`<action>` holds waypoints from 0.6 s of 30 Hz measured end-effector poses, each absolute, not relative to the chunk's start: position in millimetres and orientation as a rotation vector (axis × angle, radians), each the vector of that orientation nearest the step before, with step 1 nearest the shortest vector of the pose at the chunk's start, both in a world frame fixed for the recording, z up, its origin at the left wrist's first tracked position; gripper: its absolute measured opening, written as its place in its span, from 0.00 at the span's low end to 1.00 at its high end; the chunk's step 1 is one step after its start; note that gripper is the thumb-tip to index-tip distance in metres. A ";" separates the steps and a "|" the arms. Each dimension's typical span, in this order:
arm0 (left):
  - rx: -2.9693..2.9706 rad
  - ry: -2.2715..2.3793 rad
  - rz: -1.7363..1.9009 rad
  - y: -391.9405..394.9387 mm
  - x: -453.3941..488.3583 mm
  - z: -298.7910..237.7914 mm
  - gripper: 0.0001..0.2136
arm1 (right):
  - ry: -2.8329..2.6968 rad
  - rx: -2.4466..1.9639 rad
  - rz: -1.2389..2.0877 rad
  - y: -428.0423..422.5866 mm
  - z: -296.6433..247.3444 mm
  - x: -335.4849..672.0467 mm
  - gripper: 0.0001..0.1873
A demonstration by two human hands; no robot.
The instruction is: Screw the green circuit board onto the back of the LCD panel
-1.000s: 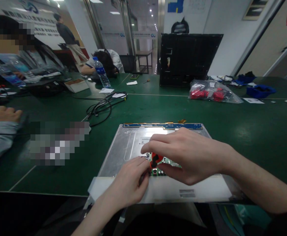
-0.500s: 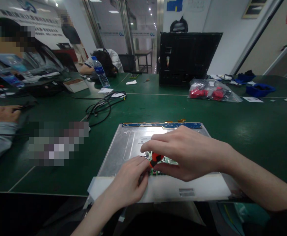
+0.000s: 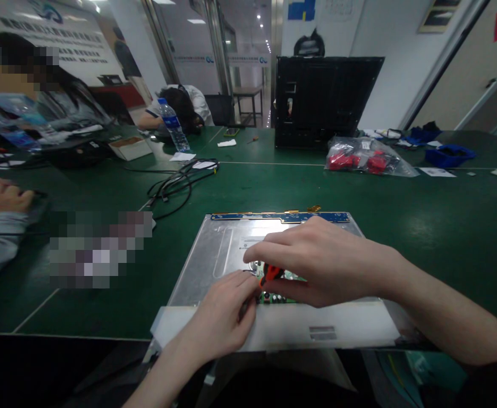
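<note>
Pinching an orange-and-black tool between thumb and fingers of the right hand, over a green circuit board. Curling the left hand, palm down, just left of that grip (no telling from this angle whether gripping anything). Working above a silvery panel lying beneath the grip, with a white strip on the near side and a blue circuit strip beyond.

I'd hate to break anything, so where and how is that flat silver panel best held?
The silver panel is broad and flat, so likely grip its left and right edges, coming from both sides; a blue circuit strip lines its far edge and a green circuit board sits mid-panel.
</note>
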State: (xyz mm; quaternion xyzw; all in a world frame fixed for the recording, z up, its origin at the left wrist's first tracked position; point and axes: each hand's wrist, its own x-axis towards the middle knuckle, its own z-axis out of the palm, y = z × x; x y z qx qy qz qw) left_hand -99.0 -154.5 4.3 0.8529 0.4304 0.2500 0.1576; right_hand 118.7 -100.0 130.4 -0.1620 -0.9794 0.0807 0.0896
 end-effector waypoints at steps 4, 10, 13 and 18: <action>2.430 1.241 0.678 -155.2 -99.7 5.1 0.07 | -2.949 -0.536 0.249 -100.0 133.6 118.2 0.13; 2.433 1.234 0.690 -155.9 -100.1 7.3 0.07 | -2.935 -0.482 0.286 -100.9 133.5 122.5 0.14; 2.432 1.237 0.700 -156.1 -99.6 7.6 0.07 | -2.909 -0.426 0.311 -101.4 133.1 124.1 0.18; 2.433 1.228 0.681 -156.7 -99.7 7.7 0.07 | -2.917 -0.468 0.281 -101.7 133.2 123.0 0.16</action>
